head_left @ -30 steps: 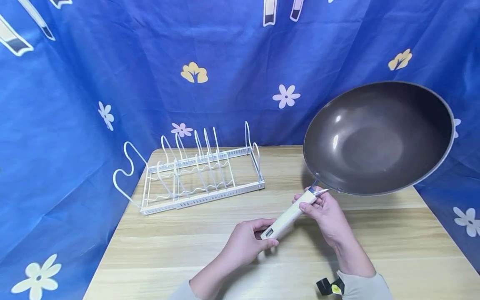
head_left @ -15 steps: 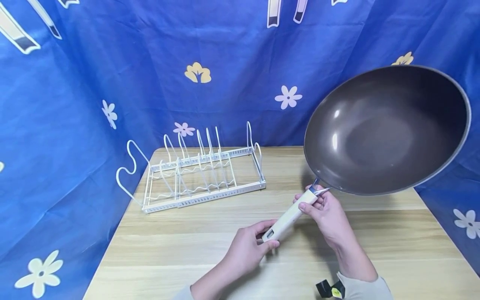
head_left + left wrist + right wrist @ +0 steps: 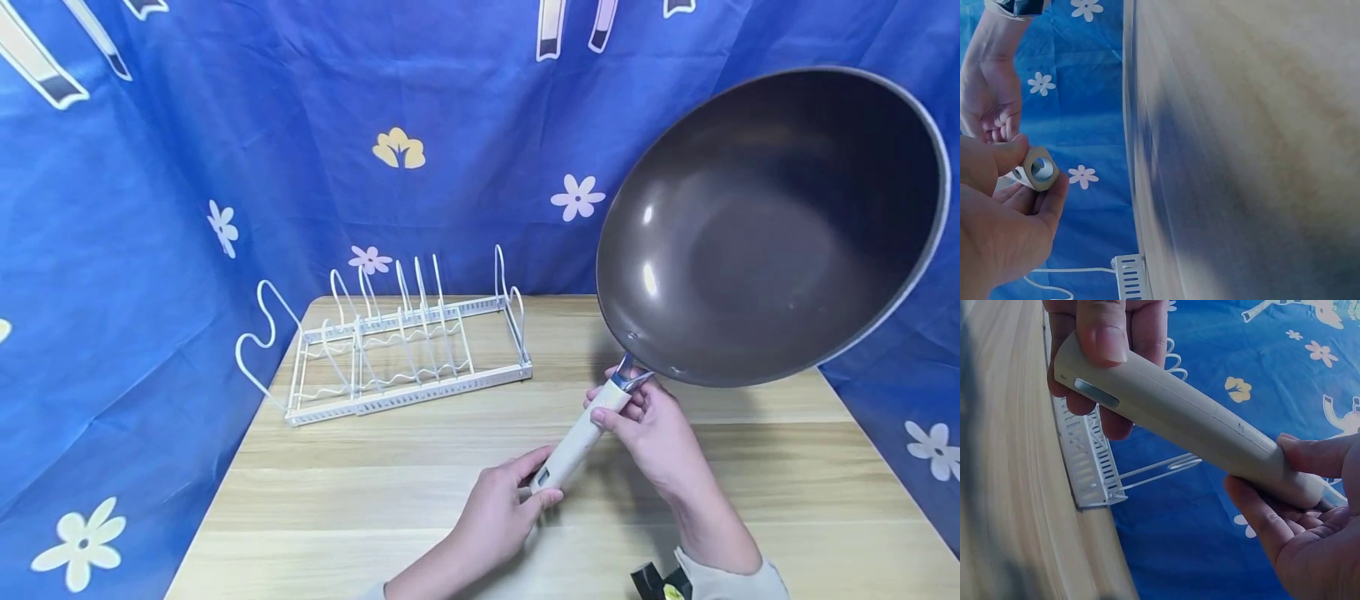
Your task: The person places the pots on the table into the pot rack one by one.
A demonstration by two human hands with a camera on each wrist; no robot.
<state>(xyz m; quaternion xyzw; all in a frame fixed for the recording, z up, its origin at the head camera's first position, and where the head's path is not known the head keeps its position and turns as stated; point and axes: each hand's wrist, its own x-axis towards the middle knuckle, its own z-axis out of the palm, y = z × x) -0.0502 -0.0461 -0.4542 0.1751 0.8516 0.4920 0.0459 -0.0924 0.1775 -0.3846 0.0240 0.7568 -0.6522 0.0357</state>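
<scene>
A large dark wok (image 3: 765, 242) is held up above the right side of the table, tilted so that its inside shows. My right hand (image 3: 663, 446) grips its cream handle (image 3: 573, 446) close to the metal neck, thumb on top. At the handle's far end, my left hand (image 3: 498, 508) pinches the tip between thumb and fingers. The right wrist view shows both hands on the handle (image 3: 1179, 409), with the hanging slot near the left fingers. In the left wrist view the handle's hollow end (image 3: 1041, 169) sits between thumb and fingers.
A white wire pan rack (image 3: 405, 392) with several upright dividers stands at the left rear of the wooden table (image 3: 360, 517). A blue patterned cloth (image 3: 480, 150) hangs behind and at the sides. A small black device (image 3: 652, 579) is at the right cuff.
The wok has tilted further upward, its far rim rising, and its inside faces me more. The handle's end has shifted slightly toward me; both hands have kept their hold.
</scene>
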